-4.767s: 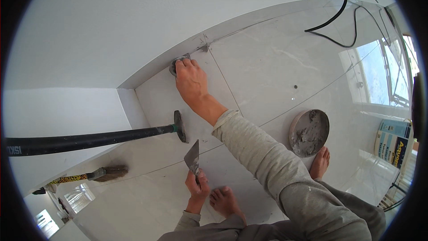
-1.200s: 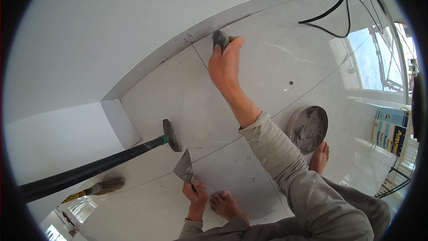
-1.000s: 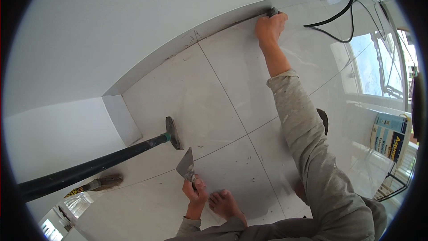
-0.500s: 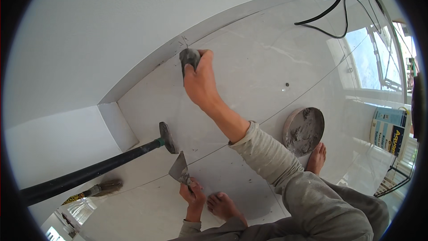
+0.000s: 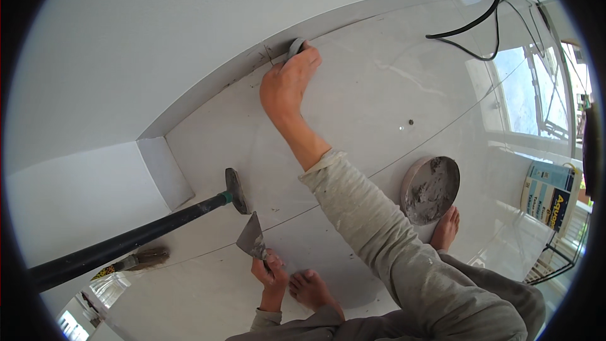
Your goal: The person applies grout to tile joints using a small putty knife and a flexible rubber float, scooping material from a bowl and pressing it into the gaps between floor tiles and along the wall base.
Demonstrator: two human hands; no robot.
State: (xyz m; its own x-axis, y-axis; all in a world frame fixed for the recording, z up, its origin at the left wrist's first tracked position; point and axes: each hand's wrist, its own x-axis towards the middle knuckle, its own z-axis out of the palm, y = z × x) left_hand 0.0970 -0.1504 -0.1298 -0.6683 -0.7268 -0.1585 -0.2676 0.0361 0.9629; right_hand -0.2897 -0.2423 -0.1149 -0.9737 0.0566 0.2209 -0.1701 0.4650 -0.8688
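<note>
The left hand point(image 5: 270, 271) had its fingers wrapped round a grey, angular metal trowel point(image 5: 251, 240), blade smeared and dull, near the bare left foot point(image 5: 310, 289). The right hand point(image 5: 290, 85) gripped a smooth grey pad point(image 5: 295, 46), mostly hidden, right by the pale grey skirting point(image 5: 208, 90).

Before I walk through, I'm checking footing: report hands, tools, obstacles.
Left hand gripping pointed trowel. Right hand holding grey object at baseboard. Round pan of grey paste beside right foot; black pole at left.
</note>
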